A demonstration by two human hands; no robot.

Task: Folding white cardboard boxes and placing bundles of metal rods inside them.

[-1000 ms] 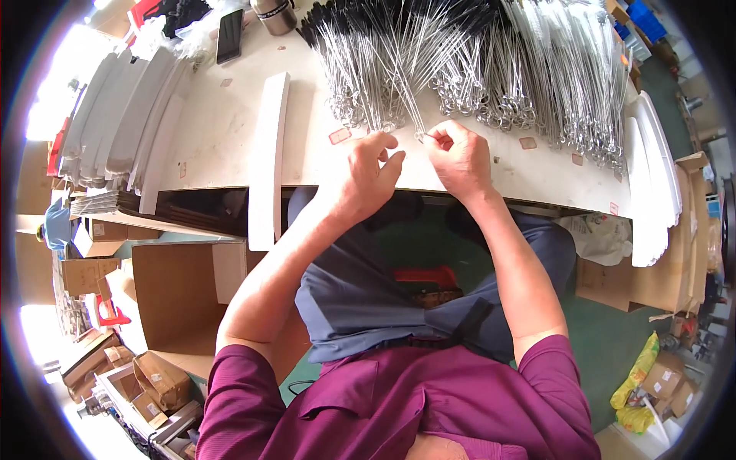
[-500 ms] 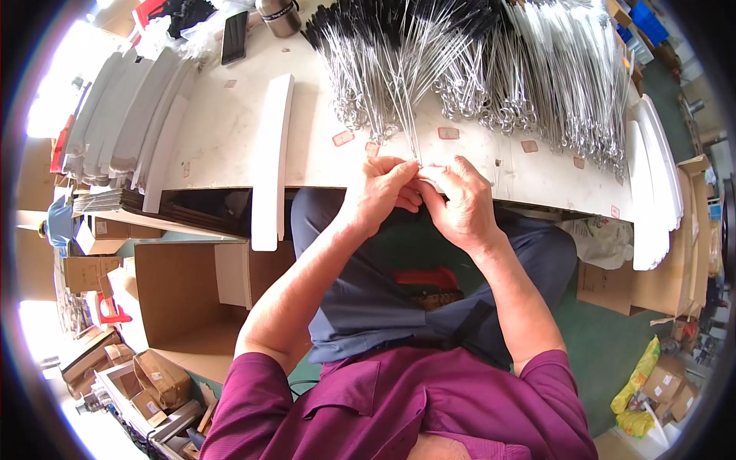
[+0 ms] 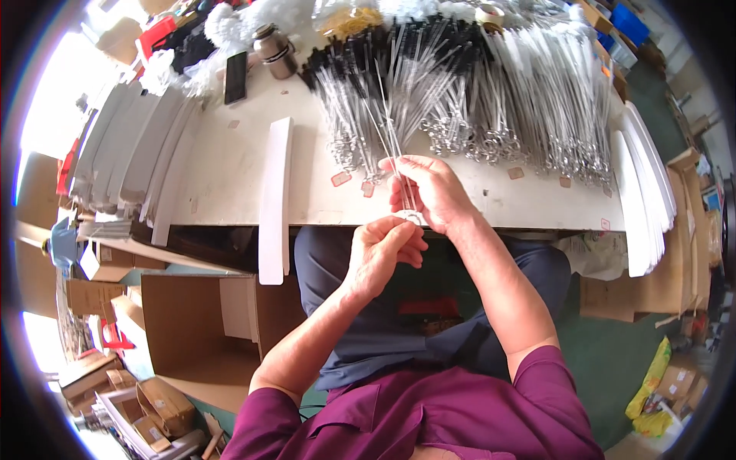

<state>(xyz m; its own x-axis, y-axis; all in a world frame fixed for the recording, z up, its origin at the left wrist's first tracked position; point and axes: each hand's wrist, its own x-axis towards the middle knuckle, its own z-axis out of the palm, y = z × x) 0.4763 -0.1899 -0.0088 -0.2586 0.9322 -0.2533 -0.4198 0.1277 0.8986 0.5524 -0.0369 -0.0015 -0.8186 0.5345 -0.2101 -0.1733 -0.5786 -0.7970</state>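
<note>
A few thin wire brushes (image 3: 395, 142) stand between my hands, their looped ends toward me and their far ends reaching over the pile. My right hand (image 3: 438, 193) is closed around their wire stems just above the table's front edge. Below it, my left hand (image 3: 383, 251) pinches at the loops; its fingertips partly hide what they grip. Just beyond lie many more wire brushes with black bristles (image 3: 353, 115), loops facing me. To their right, a big bunch of wire brushes with pale tips (image 3: 560, 107) lies the same way.
Long white card strips are stacked at left (image 3: 142, 153) and right (image 3: 644, 199); one single strip (image 3: 276, 199) overhangs the table edge. A phone (image 3: 235, 78) and metal flask (image 3: 274, 52) stand at the back. An open cardboard box (image 3: 199, 330) sits below left.
My right hand has moved up onto the wire stems, while my left has dropped lower to the loops. The view has tilted, showing more of the table's back.
</note>
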